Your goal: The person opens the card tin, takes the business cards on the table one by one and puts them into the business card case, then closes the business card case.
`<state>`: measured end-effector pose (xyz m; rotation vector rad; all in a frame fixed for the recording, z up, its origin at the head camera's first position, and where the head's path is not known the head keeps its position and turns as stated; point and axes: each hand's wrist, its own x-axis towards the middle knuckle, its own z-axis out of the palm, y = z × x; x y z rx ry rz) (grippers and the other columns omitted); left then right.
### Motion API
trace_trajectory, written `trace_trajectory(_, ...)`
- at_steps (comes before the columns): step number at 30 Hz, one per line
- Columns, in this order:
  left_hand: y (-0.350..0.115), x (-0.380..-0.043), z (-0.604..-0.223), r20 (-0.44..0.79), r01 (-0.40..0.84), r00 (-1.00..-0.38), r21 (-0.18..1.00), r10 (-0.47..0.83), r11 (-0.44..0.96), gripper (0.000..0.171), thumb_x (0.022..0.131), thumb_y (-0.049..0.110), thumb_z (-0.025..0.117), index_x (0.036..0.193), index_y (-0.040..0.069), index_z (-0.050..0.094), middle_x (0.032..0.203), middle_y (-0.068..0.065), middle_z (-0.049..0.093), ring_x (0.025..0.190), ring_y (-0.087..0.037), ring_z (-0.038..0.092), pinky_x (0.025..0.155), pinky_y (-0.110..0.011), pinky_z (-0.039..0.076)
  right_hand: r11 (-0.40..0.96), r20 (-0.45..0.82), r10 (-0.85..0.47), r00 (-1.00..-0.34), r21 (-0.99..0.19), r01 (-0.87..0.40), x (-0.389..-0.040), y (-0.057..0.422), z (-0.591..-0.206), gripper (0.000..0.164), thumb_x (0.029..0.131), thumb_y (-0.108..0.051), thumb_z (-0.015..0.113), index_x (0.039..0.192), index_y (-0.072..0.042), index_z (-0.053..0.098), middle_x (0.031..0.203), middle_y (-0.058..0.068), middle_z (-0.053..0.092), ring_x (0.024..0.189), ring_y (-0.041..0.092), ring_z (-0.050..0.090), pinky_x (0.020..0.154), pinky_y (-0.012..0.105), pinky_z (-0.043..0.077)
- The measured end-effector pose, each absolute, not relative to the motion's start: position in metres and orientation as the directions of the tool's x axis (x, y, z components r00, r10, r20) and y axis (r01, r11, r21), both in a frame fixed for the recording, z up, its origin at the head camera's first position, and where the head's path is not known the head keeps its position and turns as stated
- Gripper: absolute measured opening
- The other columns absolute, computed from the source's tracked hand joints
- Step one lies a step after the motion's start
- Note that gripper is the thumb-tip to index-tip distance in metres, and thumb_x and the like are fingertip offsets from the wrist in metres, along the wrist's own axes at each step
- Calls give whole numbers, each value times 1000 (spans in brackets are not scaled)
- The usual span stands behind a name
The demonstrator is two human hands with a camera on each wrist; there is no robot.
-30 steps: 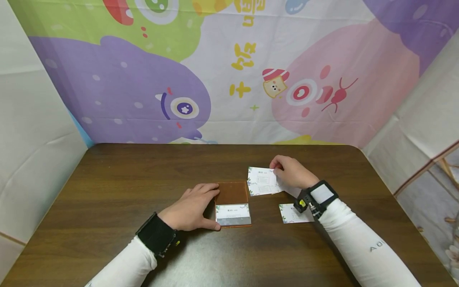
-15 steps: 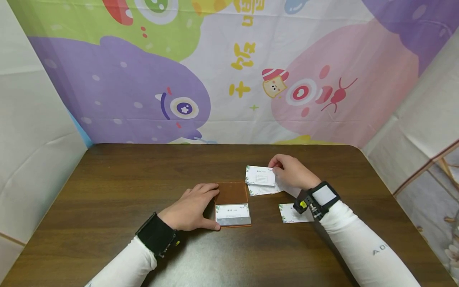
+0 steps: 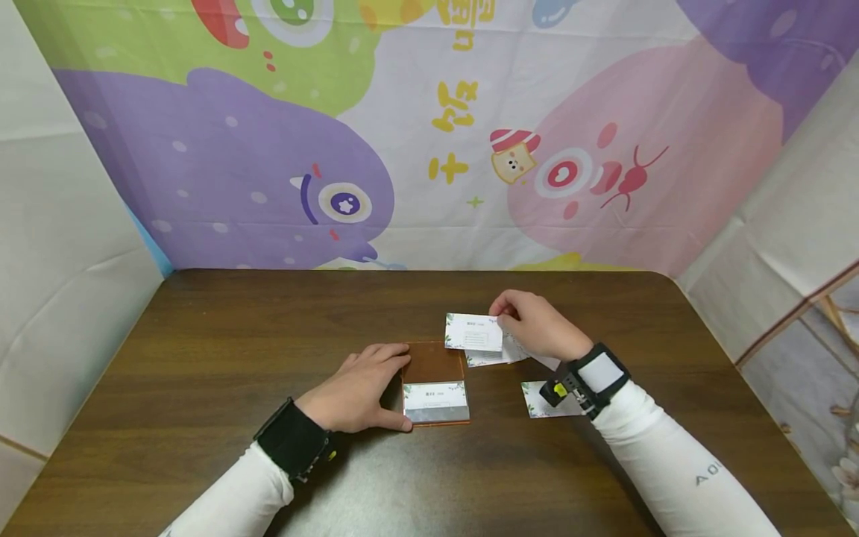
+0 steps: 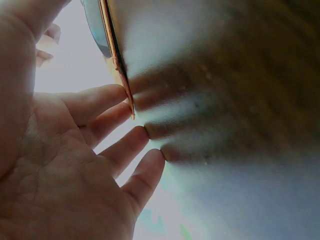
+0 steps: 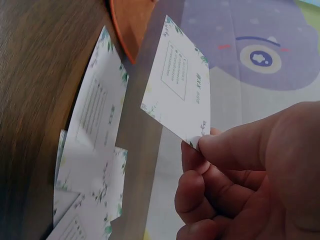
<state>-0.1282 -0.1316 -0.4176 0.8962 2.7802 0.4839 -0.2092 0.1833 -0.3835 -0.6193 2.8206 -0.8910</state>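
Observation:
Between thumb and fingers, my right hand point(image 3: 542, 327) pinches one corner of a white business card point(image 3: 473, 333) with a leafy printed border. In the right wrist view, this business card point(image 5: 177, 85) is raised above several other cards point(image 5: 95, 120). An open brown card holder point(image 3: 432, 361) lies to the left, and the held card overlaps its far right corner in the head view. A card point(image 3: 433, 393) sits in its clear pocket. My left hand point(image 3: 352, 389) rests along the holder's left edge, fingertips touching the holder's edge point(image 4: 121, 75) and the table.
Loose cards point(image 3: 490, 359) lie spread right of the holder, partly under the right hand. Another card point(image 3: 537, 403) lies nearer the front, partly hidden by the right wrist strap. A printed cloth point(image 3: 268, 164) hangs behind the brown table point(image 3: 268, 313).
My right hand has lifted the top card off the loose cards and carried it left toward the holder. My left hand and the holder have stayed put.

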Motion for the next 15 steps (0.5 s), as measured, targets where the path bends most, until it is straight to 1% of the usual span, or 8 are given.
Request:
trace_trajectory(7,-132,-128,-418,-66,539,-799,362,598,761,101,76,64,74,151,5,42,159,-7,31,143,-29,28,108,-58,28,725,38,-438,-898,-576,-378,-203,175,-382,10,99,-11,56,105,-10,64,88,3,59,77,20,54,68,33,47)
trace_trajectory(15,-132,-128,-417,-68,535,-800,366,596,761,102,76,65,74,152,4,42,160,-6,29,144,-27,27,108,-56,27,711,34,-456,-889,-588,-387,-195,164,-380,10,99,-12,55,105,-11,64,88,2,59,76,19,54,66,33,47)
